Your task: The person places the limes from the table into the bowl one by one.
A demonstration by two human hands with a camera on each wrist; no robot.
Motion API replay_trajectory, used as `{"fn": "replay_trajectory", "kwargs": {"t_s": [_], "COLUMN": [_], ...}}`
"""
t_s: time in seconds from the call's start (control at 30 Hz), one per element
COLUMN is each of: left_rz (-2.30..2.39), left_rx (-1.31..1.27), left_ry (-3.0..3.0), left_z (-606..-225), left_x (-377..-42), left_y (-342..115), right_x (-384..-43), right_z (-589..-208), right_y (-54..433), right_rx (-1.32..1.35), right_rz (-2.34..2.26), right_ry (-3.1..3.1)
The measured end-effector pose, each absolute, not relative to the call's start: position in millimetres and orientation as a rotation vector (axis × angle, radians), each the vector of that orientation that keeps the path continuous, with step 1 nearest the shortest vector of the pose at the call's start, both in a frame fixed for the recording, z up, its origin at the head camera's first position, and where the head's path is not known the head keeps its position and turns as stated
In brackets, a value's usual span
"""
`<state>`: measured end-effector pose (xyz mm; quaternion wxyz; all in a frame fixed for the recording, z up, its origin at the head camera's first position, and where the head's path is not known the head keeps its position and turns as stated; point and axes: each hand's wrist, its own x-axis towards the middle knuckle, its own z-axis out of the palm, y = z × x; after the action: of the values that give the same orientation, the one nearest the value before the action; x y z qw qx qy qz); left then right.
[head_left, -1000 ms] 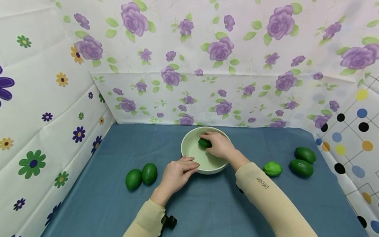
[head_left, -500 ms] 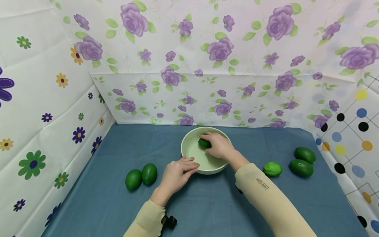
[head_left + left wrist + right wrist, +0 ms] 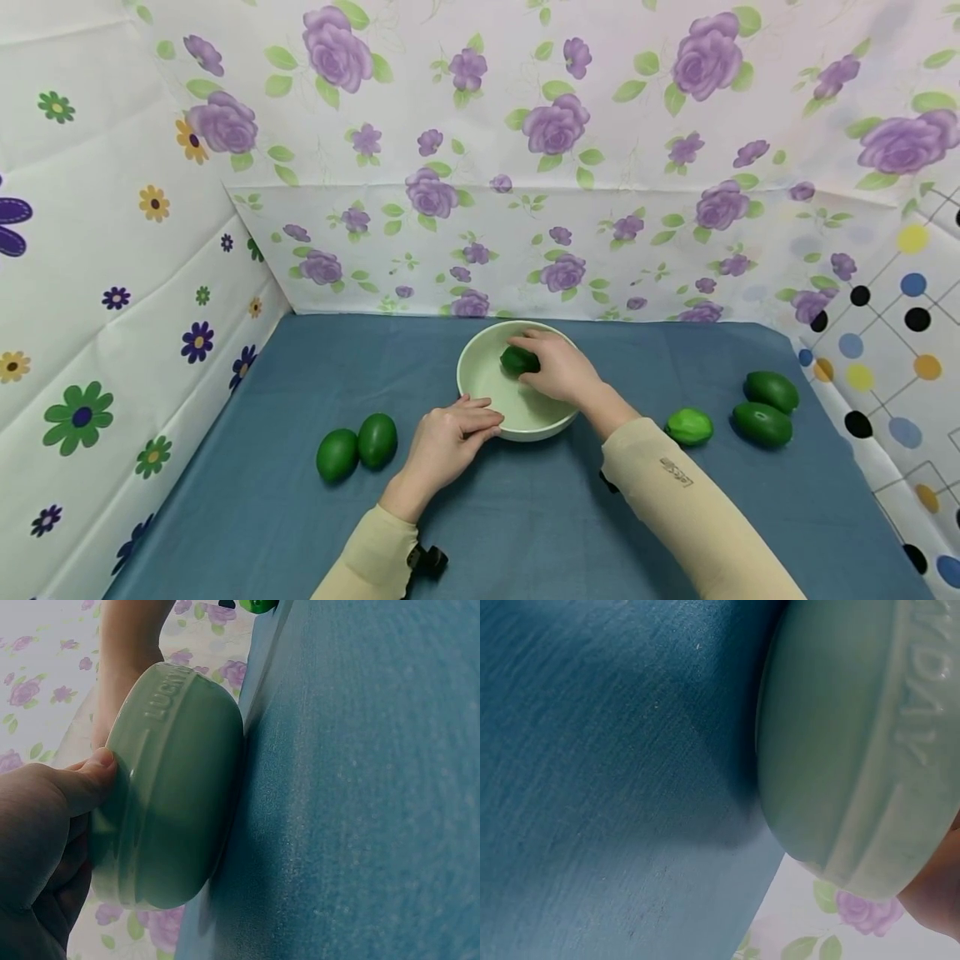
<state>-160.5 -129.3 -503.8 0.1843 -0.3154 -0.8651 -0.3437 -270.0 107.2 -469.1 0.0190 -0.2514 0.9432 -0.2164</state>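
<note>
A pale green bowl (image 3: 487,400) with raised lettering on its outer wall stands on the blue cloth. My left hand (image 3: 453,437) holds its near-left rim; in the left wrist view the thumb (image 3: 97,769) lies at the rim. Inside the bowl, my right hand (image 3: 555,367) grips a dark green oval fruit (image 3: 517,360), partly hidden by the fingers. The right wrist view shows mainly the bowl's outer wall (image 3: 825,750), and the fruit is out of sight there.
Two dark green oval fruits (image 3: 377,440) lie left of the bowl. To the right are a brighter green, ridged-looking fruit (image 3: 689,427) and two dark green ones (image 3: 762,424). A flowered sheet (image 3: 555,200) rises behind the blue cloth (image 3: 525,525).
My right hand and forearm have shifted slightly to the right, and the fruit in the hand shows a little differently. The left hand and the bowl stay almost in place.
</note>
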Motion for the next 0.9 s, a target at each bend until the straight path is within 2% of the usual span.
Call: {"fn": "replay_trajectory", "kwargs": {"t_s": [0.43,0.9], "left_rz": [-0.969,-0.98], "left_rx": [-0.882,-0.876], "left_ry": [-2.472,-2.464], "left_z": [-504.0,-502.8], "left_x": [-160.7,-158.7], "left_y": [-129.7,-128.8], "right_x": [-255.9,-219.5], "right_z": [-462.3,-458.3], "right_y": [118.5,138.2], "right_rx": [-0.758,-0.848], "right_rz": [-0.787,-0.914], "right_ry": [2.944,3.012]}}
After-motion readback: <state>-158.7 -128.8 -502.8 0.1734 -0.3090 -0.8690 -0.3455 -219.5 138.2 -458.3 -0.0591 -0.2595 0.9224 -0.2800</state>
